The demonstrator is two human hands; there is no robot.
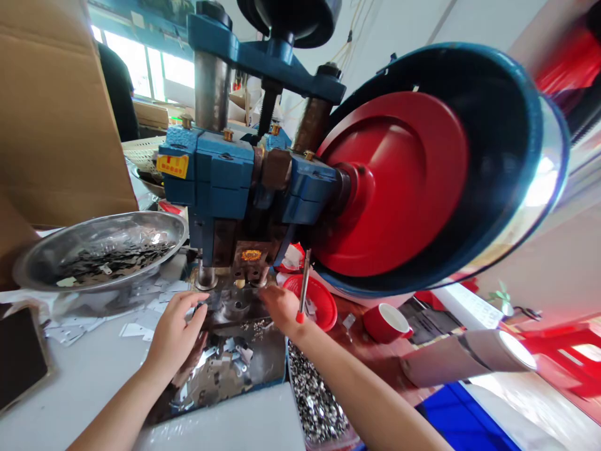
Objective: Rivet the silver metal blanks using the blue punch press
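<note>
A blue punch press (pixel 225 175) with a large red flywheel (pixel 399 181) fills the view. My left hand (pixel 174 332) rests at the left edge of the press's die plate (pixel 235 307), fingers curled and pinched near the die; what it grips is too small to see. My right hand (pixel 280 307) reaches to the die from the right, fingers closed around a thin metal tool with a red tip (pixel 303 288). Small flat metal pieces (pixel 225 363) lie on the shiny plate below the die.
A steel bowl (pixel 42 263) of metal blanks stands at the left, under a cardboard box (pixel 56 106). A tray of small shiny parts (pixel 314 401) sits by my right forearm. A red dish (pixel 323 307), a red cup (pixel 387 321) and a roll (pixel 469 360) lie right.
</note>
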